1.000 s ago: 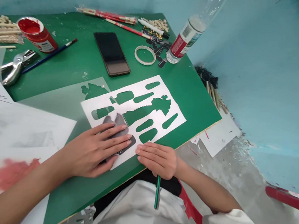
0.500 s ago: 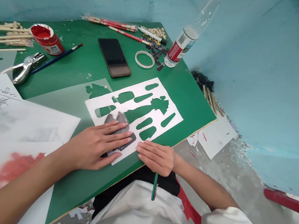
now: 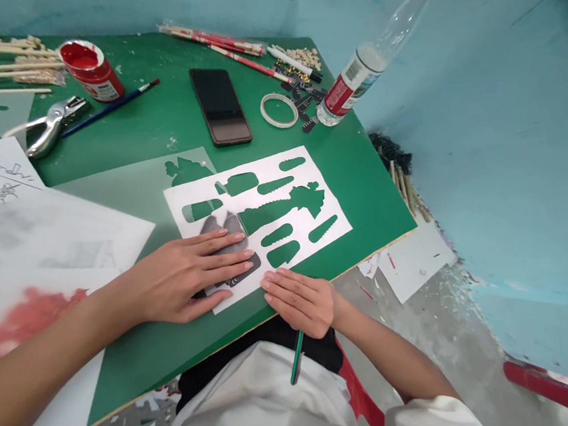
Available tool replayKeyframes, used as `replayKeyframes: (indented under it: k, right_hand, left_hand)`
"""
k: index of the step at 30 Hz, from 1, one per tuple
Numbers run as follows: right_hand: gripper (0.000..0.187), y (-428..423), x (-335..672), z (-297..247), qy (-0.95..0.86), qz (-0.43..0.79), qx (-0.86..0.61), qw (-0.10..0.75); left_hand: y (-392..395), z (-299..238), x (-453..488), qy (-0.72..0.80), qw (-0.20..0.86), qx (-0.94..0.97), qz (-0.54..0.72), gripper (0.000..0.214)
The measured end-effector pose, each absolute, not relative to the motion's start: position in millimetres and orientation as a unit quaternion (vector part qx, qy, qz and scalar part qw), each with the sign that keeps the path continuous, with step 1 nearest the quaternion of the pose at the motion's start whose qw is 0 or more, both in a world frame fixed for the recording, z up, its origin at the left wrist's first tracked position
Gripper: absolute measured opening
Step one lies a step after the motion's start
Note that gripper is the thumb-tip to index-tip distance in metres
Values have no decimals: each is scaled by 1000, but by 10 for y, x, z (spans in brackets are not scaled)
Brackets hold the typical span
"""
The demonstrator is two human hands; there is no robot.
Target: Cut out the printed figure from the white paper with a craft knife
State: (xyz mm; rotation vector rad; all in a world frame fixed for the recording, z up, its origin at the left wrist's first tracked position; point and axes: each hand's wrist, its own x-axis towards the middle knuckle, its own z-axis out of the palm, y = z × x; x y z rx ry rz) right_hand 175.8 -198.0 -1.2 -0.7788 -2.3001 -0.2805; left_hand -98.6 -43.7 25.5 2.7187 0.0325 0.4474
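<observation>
No legible text: marks on dark card [image 3: 249,264], bottle label [image 3: 346,88], paint jar label [image 3: 104,91] too small to read.

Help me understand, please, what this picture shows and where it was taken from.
There is no machine here: a person works with bare hands. The camera sits on the person's head, looking down. The left hand presses flat on a white stencil on a green table. The right hand rests at the stencil's near edge and holds a green pen. Farther back lie a phone, a tape ring, a bottle, a red paint pot, a brush and pliers.
</observation>
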Motion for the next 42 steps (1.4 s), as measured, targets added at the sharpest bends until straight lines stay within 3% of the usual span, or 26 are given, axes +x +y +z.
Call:
replayKeyframes:
  k: [42]
  right_hand:
    - [8,-2050,1688,83,-872,-68,-371,312]
  left_hand:
    - [-476,298,-1000,50,180,972,140,51]
